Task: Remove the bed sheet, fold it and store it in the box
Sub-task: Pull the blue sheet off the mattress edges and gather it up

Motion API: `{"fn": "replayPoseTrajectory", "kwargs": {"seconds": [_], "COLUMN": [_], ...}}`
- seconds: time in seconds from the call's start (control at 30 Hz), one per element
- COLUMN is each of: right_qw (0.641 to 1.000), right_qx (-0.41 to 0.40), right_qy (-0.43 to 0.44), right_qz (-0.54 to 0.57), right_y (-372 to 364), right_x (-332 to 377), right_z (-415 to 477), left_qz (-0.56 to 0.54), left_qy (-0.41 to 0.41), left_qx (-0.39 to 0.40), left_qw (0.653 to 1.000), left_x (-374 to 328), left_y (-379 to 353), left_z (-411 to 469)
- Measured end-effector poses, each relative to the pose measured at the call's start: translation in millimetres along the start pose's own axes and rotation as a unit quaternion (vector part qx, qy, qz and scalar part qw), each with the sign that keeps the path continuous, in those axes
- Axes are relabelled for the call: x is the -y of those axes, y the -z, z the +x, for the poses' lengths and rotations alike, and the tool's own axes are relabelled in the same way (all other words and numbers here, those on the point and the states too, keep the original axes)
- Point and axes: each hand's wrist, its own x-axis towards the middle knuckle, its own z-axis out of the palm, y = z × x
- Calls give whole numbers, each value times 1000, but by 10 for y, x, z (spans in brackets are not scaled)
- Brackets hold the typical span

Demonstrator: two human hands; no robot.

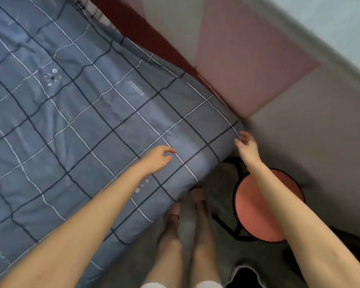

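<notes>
Corner of the bed sheet (81, 100) is flanked by both hands; nothing has been lifted yet.
The sheet is spread flat over the mattress, with its near corner tucked down beside the padded headboard (247, 69). The right hand (245, 145) is the nearer one: it is placed right at that corner, on the hanging edge, with the corner just above and left of its bent fingers. Whether fabric is pinched cannot be told because of blur. The left hand (158, 157) is held over the sheet's top face, inboard of the corner, with fingers loosely curled and nothing gripped. The sheet's long run stretches away up-left from both hands, so a pull back toward the body is judged to be what frees the corner. The box is not seen. A rug (258, 204) is seen below.
</notes>
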Motion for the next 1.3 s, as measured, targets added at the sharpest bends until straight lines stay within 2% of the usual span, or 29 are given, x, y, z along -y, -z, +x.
{"fn": "replayPoseTrajectory", "kwargs": {"seconds": [0.17,0.27,0.37,0.53,0.73,0.9,0.93,0.97,1.0,1.03,1.1,1.13,1.2,1.3], "right_qw": [1000,999,994,986,989,989,989,990,991,991,987,983,965,918], "right_qx": [-12,-6,3,-7,3,-9,-15,-15,-8,9,67,104,203,358], "right_qy": [5,18,-13,-8,-21,39,55,65,68,74,114,134,161,155], "right_qz": [-15,-49,-111,-166,-148,-143,-133,-122,-116,-109,-88,-73,-50,-68], "right_y": [-133,-147,-120,-53,17,14,4,5,-22,-62,-143,-206,-347,-529], "right_x": [-137,-316,-542,-853,-753,-648,-587,-477,-385,-287,-102,-20,132,479], "right_z": [747,1121,1438,1648,1492,1113,972,787,590,374,-84,-306,-690,-1218], "left_qz": [83,179,208,209,200,220,203,139,24,-131,-399,-473,-536,-544], "left_qy": [71,103,110,134,154,151,145,140,142,149,167,170,165,212], "left_qx": [50,121,177,172,159,144,116,63,2,-52,-105,-111,-115,-221], "left_qw": [993,971,956,953,954,953,962,978,990,979,895,857,820,781], "left_x": [240,294,332,442,514,347,298,217,108,-31,-386,-515,-703,-822], "left_y": [-368,-579,-776,-831,-874,-857,-859,-872,-881,-886,-816,-774,-689,-497], "left_z": [669,947,1126,1262,1307,1217,1182,1138,1082,999,746,614,355,-135]}}
